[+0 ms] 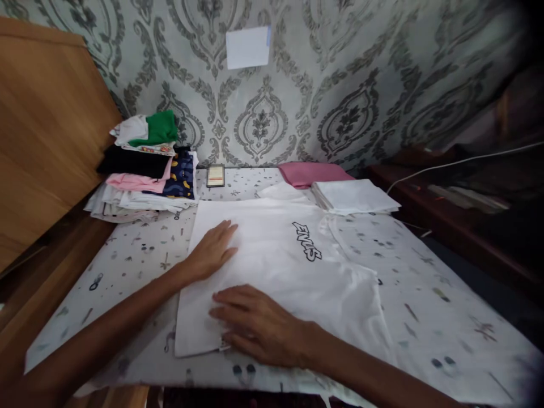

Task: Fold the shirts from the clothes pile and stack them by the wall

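Observation:
A white T-shirt (272, 232) with dark outlined lettering lies spread across the table, its hem toward the left and its neck and sleeves toward the right. My left hand (215, 249) rests on the shirt near the hem, palm down with fingers stretched out. Closer to me, my right hand (263, 326) also lies on the fabric, its fingers extended toward the left. Neither hand grasps the cloth. Part of the shirt's near edge is hidden under my right hand and forearm.
A stack of folded clothes (144, 175) stands at the back left beside a wooden cabinet (46, 124). A small framed card (215, 175) lies near the wall. Folded white cloth (357, 195) and a pink cloth (314, 173) sit at the back right. A patterned sheet (429, 317) covers the table.

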{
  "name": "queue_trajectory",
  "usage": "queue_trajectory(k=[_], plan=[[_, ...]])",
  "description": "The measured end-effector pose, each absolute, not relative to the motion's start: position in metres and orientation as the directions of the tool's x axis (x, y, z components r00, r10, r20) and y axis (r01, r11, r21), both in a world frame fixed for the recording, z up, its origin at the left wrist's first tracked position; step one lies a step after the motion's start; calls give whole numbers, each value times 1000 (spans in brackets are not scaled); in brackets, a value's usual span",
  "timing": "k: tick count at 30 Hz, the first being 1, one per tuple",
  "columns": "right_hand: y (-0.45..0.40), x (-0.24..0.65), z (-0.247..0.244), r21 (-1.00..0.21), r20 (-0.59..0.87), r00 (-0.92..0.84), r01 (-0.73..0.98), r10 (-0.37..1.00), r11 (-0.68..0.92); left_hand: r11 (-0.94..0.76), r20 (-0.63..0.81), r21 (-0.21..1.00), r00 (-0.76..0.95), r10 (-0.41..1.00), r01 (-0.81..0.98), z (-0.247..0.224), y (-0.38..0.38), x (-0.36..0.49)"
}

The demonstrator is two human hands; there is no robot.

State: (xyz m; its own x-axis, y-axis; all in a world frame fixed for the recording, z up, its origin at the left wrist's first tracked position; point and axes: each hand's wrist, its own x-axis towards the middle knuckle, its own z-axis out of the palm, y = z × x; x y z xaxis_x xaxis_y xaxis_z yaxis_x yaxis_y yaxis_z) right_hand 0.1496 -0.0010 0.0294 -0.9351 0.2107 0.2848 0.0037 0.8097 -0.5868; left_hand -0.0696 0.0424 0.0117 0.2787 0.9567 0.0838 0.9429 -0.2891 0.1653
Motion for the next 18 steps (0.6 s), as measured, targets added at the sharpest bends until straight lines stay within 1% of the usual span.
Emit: queue_trajectory(k=[2, 5, 7, 10, 12, 15, 18], plan=[[2, 176, 24, -517, 280, -913, 117, 296, 848, -299, 57, 159, 294, 954, 941, -3, 23, -75], [-8, 221, 20, -423, 340, -868, 203, 362, 883, -239, 35, 123, 236, 971, 963, -10, 8, -95], [-23, 250, 20, -395, 359, -839, 260, 408, 881, -211, 19, 103, 210, 978, 972, -6, 5, -105], [-46, 283, 18, -376, 308, -824, 355, 477, 856, -237, 9, 99, 237, 971, 966, 3, 2, -99], [-58, 297, 14, -334, 294, -806, 417, 514, 845, -324, 5, 137, 326, 945, 936, 9, -1, -79], [-66, 308, 7, -275, 305, -775, 484, 553, 831, -506, -17, 234, 524, 851, 830, 15, -5, -41], [-68, 312, 8, -295, 310, -789, 451, 531, 842, -628, -51, 294, 668, 743, 721, 17, -5, -11]])
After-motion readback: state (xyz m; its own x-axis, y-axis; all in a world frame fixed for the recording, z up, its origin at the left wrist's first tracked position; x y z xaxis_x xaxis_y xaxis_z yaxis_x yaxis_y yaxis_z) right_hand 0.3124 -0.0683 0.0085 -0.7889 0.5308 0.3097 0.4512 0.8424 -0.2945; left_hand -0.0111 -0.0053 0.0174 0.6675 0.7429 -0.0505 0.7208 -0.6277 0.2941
